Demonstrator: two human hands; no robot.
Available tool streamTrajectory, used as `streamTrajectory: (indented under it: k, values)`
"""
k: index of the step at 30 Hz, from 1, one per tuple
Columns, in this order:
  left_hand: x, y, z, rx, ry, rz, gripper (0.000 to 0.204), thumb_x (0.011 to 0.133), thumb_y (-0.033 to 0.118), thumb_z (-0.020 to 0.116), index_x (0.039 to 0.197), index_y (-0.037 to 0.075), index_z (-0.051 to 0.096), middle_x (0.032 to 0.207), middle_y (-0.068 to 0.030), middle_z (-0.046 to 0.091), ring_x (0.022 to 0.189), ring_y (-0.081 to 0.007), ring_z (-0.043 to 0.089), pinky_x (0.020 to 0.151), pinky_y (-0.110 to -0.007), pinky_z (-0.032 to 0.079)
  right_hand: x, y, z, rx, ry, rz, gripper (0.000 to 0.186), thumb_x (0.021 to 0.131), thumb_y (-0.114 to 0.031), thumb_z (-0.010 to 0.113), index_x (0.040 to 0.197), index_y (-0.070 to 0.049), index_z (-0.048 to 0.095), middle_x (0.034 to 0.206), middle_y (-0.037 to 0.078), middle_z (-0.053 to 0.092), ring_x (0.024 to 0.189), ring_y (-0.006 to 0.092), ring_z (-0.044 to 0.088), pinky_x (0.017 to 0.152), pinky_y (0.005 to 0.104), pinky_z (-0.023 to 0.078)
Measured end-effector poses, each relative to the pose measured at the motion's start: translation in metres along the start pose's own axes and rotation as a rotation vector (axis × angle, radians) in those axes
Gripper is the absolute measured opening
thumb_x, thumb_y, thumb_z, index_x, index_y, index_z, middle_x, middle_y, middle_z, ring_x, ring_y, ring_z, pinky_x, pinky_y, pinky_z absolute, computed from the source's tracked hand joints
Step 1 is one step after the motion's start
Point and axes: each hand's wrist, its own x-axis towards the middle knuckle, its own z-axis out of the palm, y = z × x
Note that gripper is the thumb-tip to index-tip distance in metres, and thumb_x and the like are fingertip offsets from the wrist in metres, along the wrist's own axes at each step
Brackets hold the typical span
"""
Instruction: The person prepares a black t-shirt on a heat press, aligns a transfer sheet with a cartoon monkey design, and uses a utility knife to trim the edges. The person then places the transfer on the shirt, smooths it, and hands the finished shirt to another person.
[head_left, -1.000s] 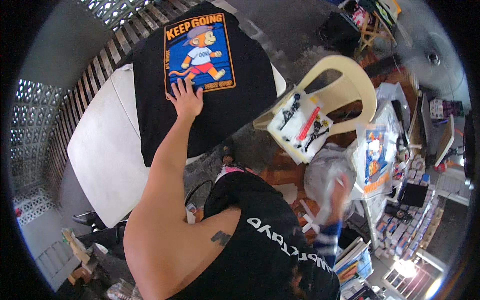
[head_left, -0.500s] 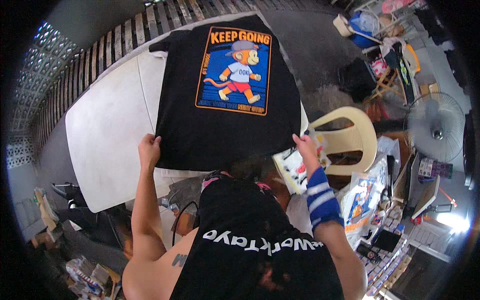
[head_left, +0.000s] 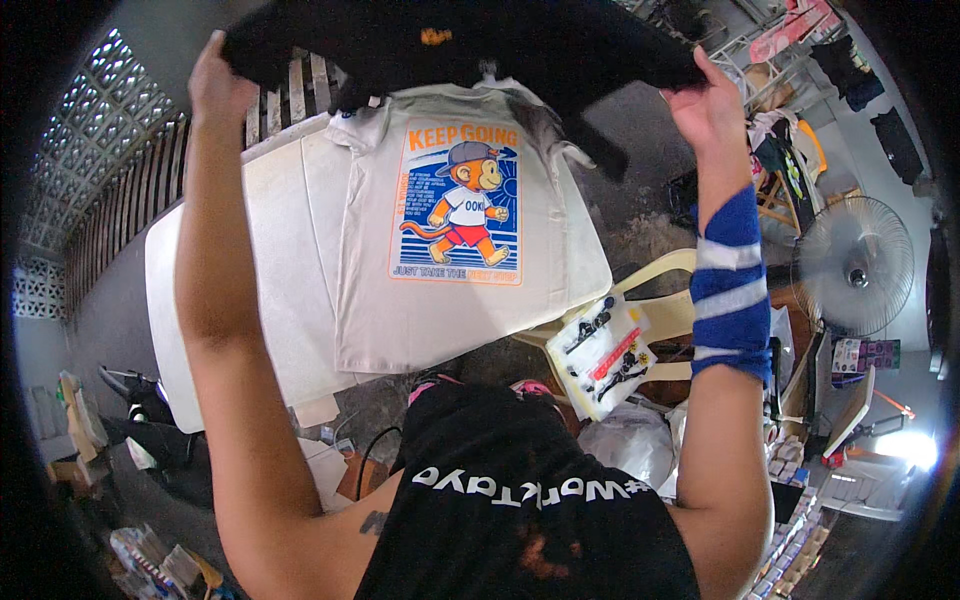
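Observation:
My left hand [head_left: 222, 85] at the upper left and my right hand [head_left: 705, 105] at the upper right grip a dark black T-shirt [head_left: 560, 40] by its sides, raised across the top of the view. A sliver of orange print shows on it. Beneath it a white T-shirt [head_left: 365, 320] lies spread on the white folding table [head_left: 205, 330], printed with a cartoon monkey in a grey cap and red shorts under orange lettering. My right forearm wears a blue sleeve with white stripes.
A beige plastic chair [head_left: 670, 300] beside the table holds printed sheets [head_left: 600, 360]. A standing fan [head_left: 855, 260] is at the right, near cluttered goods [head_left: 775, 150]. Wooden slats [head_left: 105, 220] line the far left; a dark bag-like bundle [head_left: 175, 460] lies below the table's left end.
The black T-shirt has been taken hold of and lifted upward off the table, uncovering the white one. Both hands moved up and away, the left from lying on the print earlier.

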Motion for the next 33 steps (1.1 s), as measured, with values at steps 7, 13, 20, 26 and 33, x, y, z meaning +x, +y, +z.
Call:
streamTrajectory:
  k: [7, 13, 20, 26, 33]
  values:
    - [-0.086, 0.127, -0.175, 0.367, 0.048, -0.057, 0.036, 0.103, 0.025, 0.058, 0.127, -0.001, 0.061, 0.122, -0.0154, 0.067, 0.113, -0.0270, 0.065, 0.100, -0.042, 0.050, -0.166, 0.064, -0.008, -0.455, -0.437, 0.277, 0.011, 0.091, -0.013, 0.074, 0.098, -0.008, 0.066, 0.088, 0.001, 0.068, 0.076, 0.0113, 0.063, 0.063, 0.0313, 0.052]
    - [-0.235, 0.141, -0.327, 2.436, 0.544, -0.471, 0.034, 0.096, 0.026, 0.058, 0.115, 0.000, 0.068, 0.110, -0.0195, 0.068, 0.100, -0.0357, 0.067, 0.096, -0.044, 0.050, -0.223, 0.193, -0.085, -1.624, -0.831, 0.207, 0.021, 0.086, -0.016, 0.071, 0.102, -0.002, 0.070, 0.102, 0.016, 0.070, 0.099, 0.0332, 0.067, 0.089, 0.0410, 0.053]
    - [-0.370, -0.144, -0.236, 1.983, -0.296, 0.163, 0.053, 0.091, 0.030, 0.068, 0.138, 0.010, 0.056, 0.145, -0.0181, 0.052, 0.139, -0.0391, 0.043, 0.117, -0.057, 0.026, -0.203, 0.285, -0.156, -1.658, -0.969, -0.378, 0.024, 0.082, -0.012, 0.066, 0.104, -0.004, 0.066, 0.106, 0.013, 0.066, 0.107, 0.0317, 0.063, 0.089, 0.0436, 0.052]
    - [-0.393, -0.185, -0.222, 2.070, -0.148, 0.069, 0.056, 0.095, 0.033, 0.062, 0.146, 0.016, 0.048, 0.159, -0.0135, 0.037, 0.151, -0.0351, 0.026, 0.118, -0.066, 0.016, -0.180, 0.287, -0.167, -1.734, -1.241, -0.520, 0.018, 0.086, -0.013, 0.058, 0.103, -0.011, 0.065, 0.094, 0.005, 0.068, 0.095, 0.0249, 0.066, 0.077, 0.0397, 0.051]
    - [-0.428, -0.232, -0.147, 1.917, -0.210, 0.165, 0.053, 0.084, 0.019, 0.070, 0.134, 0.010, 0.055, 0.152, -0.0145, 0.043, 0.147, -0.0361, 0.032, 0.118, -0.067, 0.014, -0.160, 0.291, -0.169, -1.588, -1.383, -0.603, 0.024, 0.084, -0.011, 0.062, 0.107, -0.012, 0.066, 0.084, 0.005, 0.067, 0.085, 0.0256, 0.068, 0.072, 0.0406, 0.053]
